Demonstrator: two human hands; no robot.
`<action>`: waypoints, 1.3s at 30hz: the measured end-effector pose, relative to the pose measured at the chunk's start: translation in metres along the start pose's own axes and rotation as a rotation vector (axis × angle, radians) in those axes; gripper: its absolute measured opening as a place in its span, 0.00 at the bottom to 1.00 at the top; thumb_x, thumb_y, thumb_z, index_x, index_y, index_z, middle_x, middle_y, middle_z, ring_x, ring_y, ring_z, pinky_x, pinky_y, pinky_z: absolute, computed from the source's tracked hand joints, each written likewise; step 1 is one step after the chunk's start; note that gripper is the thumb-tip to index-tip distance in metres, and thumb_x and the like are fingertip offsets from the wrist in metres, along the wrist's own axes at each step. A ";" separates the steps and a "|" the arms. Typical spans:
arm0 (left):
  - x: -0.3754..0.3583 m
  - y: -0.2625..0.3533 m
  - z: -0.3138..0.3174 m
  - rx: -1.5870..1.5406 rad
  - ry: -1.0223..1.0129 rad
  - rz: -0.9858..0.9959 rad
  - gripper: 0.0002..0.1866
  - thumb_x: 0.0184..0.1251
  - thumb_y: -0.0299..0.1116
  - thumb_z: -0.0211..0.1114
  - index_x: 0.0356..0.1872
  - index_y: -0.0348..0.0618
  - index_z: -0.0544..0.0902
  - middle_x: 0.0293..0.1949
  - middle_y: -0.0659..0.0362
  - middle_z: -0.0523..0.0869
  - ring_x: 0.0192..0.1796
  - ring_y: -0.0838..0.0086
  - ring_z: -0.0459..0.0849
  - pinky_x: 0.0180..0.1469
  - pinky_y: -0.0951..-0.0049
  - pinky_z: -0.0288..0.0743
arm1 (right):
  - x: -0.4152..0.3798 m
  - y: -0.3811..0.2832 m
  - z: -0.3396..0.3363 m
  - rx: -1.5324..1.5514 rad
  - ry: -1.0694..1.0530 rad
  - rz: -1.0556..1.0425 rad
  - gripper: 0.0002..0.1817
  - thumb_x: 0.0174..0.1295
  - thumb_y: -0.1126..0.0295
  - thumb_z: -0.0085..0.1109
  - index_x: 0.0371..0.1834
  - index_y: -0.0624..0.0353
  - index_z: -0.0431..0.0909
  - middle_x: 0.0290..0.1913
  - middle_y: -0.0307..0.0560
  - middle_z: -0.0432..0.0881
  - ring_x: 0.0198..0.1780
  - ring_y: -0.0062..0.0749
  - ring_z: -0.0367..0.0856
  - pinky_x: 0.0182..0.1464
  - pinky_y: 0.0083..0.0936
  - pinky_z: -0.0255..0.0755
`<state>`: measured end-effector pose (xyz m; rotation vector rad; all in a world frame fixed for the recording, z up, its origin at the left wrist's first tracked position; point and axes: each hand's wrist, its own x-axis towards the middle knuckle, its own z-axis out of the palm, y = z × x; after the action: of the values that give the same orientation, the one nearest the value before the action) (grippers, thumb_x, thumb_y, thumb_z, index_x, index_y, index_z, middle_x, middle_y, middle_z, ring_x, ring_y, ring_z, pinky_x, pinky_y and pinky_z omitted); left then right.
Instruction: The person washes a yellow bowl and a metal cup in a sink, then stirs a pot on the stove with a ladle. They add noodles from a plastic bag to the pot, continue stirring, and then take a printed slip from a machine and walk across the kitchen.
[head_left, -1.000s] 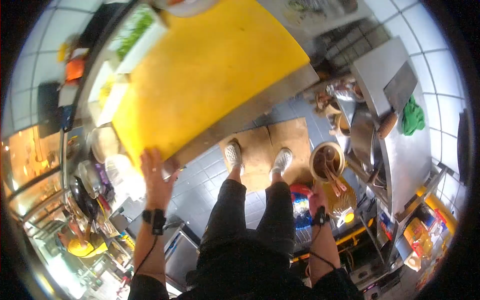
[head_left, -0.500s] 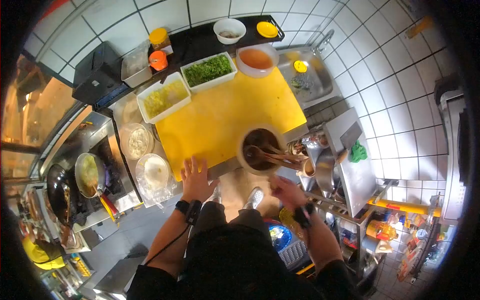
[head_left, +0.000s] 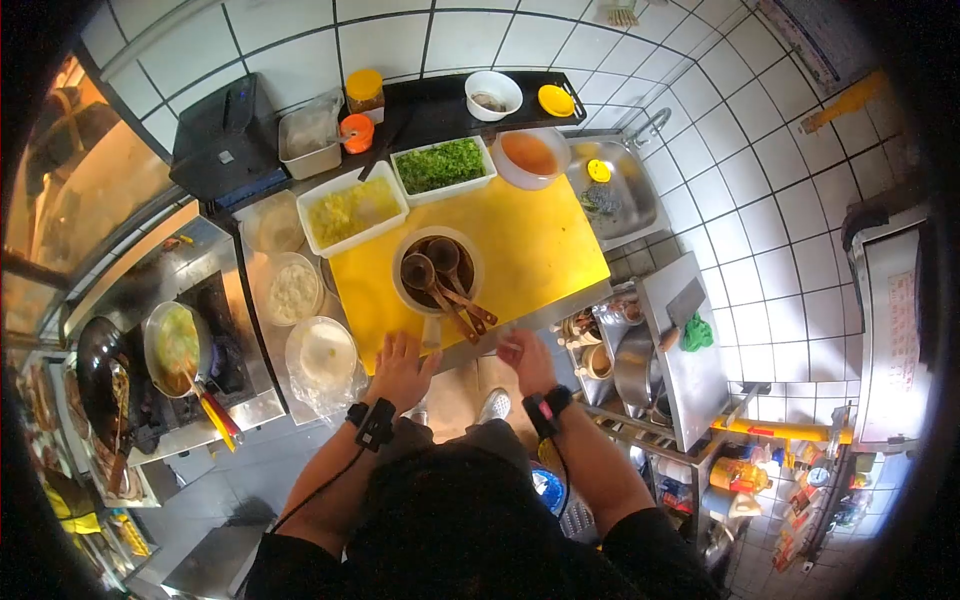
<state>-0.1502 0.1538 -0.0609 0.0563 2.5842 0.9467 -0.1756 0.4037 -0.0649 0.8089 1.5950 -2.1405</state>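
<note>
A pale round pot [head_left: 474, 252] with dark contents stands on the yellow cutting board [head_left: 545, 235]. Its short handle [head_left: 431, 330] points toward me. Two brown ladles [head_left: 447, 262] lean in the pot, their handles over the near rim. My left hand [head_left: 402, 368] lies on the board's front edge, left of the pot handle, fingers stretched out. My right hand [head_left: 527, 362] hovers by the front edge, right of the ladle handles. Its fingers are loosely bent and apart, with nothing visible in them.
Behind the pot are tubs of chopped greens [head_left: 443, 165] and yellow pieces [head_left: 352, 212], and a bowl of orange liquid [head_left: 530, 158]. A frying pan [head_left: 177, 345] sits on the stove at left. The sink [head_left: 630, 195] is back right; a cleaver [head_left: 684, 305] lies on the side shelf.
The pot with its ladles has moved left from the board's right front edge to its middle. My right hand has let go of the pot and moved left. My left hand stays at the edge.
</note>
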 end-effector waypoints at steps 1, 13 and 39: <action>0.001 -0.003 0.004 0.034 -0.014 -0.007 0.39 0.74 0.59 0.43 0.69 0.32 0.64 0.73 0.34 0.55 0.75 0.36 0.49 0.74 0.42 0.46 | 0.007 -0.011 0.004 0.050 -0.029 -0.011 0.15 0.70 0.64 0.50 0.52 0.63 0.74 0.45 0.49 0.82 0.41 0.36 0.84 0.45 0.31 0.78; 0.000 0.005 0.007 0.102 -0.035 -0.052 0.41 0.72 0.63 0.44 0.71 0.35 0.62 0.75 0.38 0.52 0.78 0.39 0.44 0.74 0.38 0.43 | 0.022 -0.069 0.056 -1.197 -0.287 -0.556 0.18 0.70 0.59 0.51 0.40 0.67 0.77 0.34 0.57 0.84 0.36 0.48 0.84 0.39 0.37 0.76; -0.003 -0.011 0.005 0.242 -0.220 -0.197 0.32 0.72 0.35 0.54 0.72 0.33 0.59 0.77 0.38 0.47 0.79 0.47 0.44 0.77 0.59 0.42 | -0.047 0.134 -0.301 0.078 0.405 0.135 0.22 0.74 0.51 0.48 0.39 0.62 0.76 0.18 0.35 0.69 0.17 0.21 0.68 0.20 0.21 0.62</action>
<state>-0.1450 0.1475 -0.0702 -0.0265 2.4320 0.5239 0.0099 0.6462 -0.1969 1.4062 1.5883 -2.0440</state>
